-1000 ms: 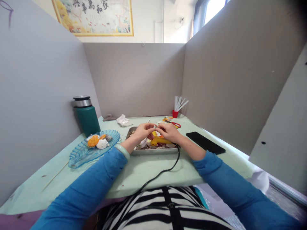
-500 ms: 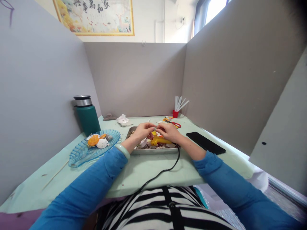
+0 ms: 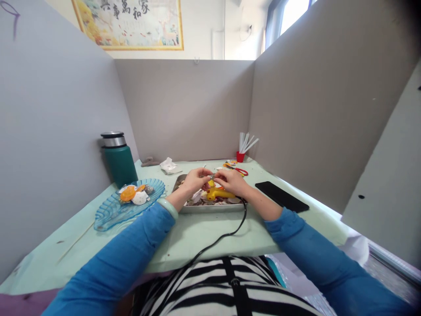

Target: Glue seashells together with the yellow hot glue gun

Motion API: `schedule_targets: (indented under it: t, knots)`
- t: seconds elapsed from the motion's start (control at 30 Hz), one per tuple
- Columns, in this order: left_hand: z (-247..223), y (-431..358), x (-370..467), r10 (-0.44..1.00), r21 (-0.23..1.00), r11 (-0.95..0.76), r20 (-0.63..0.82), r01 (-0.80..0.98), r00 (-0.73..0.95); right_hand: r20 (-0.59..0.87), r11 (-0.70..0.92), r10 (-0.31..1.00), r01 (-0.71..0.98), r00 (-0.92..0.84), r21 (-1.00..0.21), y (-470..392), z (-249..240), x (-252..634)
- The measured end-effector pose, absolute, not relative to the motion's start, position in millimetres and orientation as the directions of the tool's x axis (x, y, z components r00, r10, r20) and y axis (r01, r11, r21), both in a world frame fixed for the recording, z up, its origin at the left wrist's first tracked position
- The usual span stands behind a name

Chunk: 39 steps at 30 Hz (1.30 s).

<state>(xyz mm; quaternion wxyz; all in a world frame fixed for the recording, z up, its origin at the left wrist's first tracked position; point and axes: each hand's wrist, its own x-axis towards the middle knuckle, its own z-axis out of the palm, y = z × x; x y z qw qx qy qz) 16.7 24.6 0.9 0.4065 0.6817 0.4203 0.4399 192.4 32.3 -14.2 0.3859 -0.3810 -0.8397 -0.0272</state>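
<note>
Above a metal tray (image 3: 213, 210) of shells (image 3: 199, 198), my left hand (image 3: 196, 180) and my right hand (image 3: 232, 181) meet fingertip to fingertip. Both are closed in a pinch around something small and greyish (image 3: 212, 177) that is mostly covered by the fingers; its kind cannot be made out. Below them a yellow hot glue gun (image 3: 219, 193) lies across the tray, its black cord (image 3: 226, 235) running over the near table edge toward me. My right wrist is just over the glue gun's cord end.
To the left are a blue glass dish (image 3: 115, 215) with orange and white shells (image 3: 134, 194) and a green bottle (image 3: 120, 162). A black phone (image 3: 281, 196) lies right. Behind stand red-handled scissors (image 3: 240, 170), a red cup of glue sticks (image 3: 241, 156) and crumpled tissue (image 3: 169, 165). Grey partitions (image 3: 184, 105) enclose the table.
</note>
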Motion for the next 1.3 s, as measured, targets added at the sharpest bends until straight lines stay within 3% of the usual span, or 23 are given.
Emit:
schedule_targets:
  t: [0.63, 0.93, 1.3]
  knots:
    - [-9.3, 38.3, 14.5, 0.877, 0.798, -0.473, 0.384, 0.373, 0.290, 0.703, 0.757, 0.529, 0.639, -0.475, -0.137, 36.8, -16.9, 194.7]
    - [-7.9, 35.4, 15.8, 0.880, 0.821, -0.456, 0.358, 0.342, 0.313, 0.699, 0.748, 0.554, 0.638, -0.452, -0.181, 35.2, -16.0, 194.2]
    - [-0.4, 25.4, 14.1, 0.939, 0.968, -0.204, 0.152, 0.145, 0.310, 0.733, 0.686, 0.601, 0.676, -0.318, -0.269, 31.1, -14.3, 193.9]
